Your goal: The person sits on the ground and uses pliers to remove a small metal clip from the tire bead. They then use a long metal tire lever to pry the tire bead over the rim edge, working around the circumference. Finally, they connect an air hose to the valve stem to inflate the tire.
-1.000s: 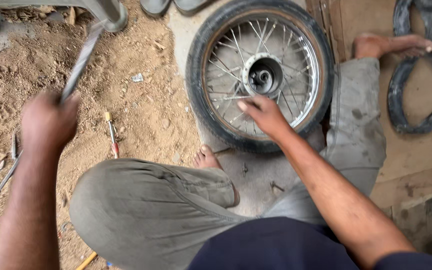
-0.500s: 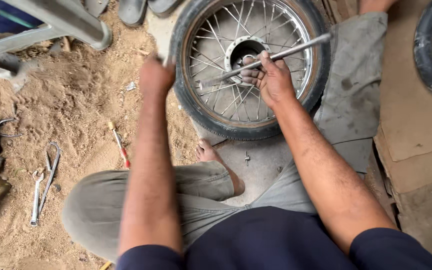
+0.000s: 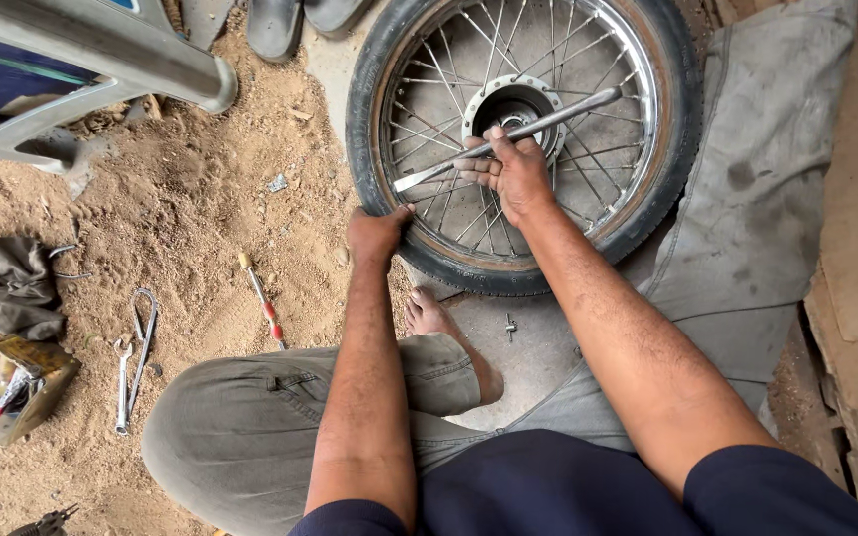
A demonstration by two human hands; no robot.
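Observation:
A spoked motorcycle wheel [image 3: 638, 213] with a black tyre lies flat on the ground in front of me. My right hand [image 3: 511, 172] is over the spokes near the hub [image 3: 516, 102], shut on a long flat metal tyre lever [image 3: 573, 111] that points up to the right. My left hand [image 3: 377, 231] grips the near-left edge of the tyre. My bare foot [image 3: 434, 318] rests just below the wheel, and my bent knee in grey trousers fills the lower middle.
A red-handled screwdriver [image 3: 262, 298] and wrenches [image 3: 136, 347] lie on the sandy ground at left, with a grey rag [image 3: 20, 283] and a small box of bits [image 3: 7, 382]. A metal frame [image 3: 101, 50] is at upper left, sandals [image 3: 300, 20] at top, a small bolt [image 3: 510, 325] near the foot.
My left hand came off the lever and dropped onto the near edge of the tyre. My right hand slid along the lever, keeping it over the hub. The view shifted slightly.

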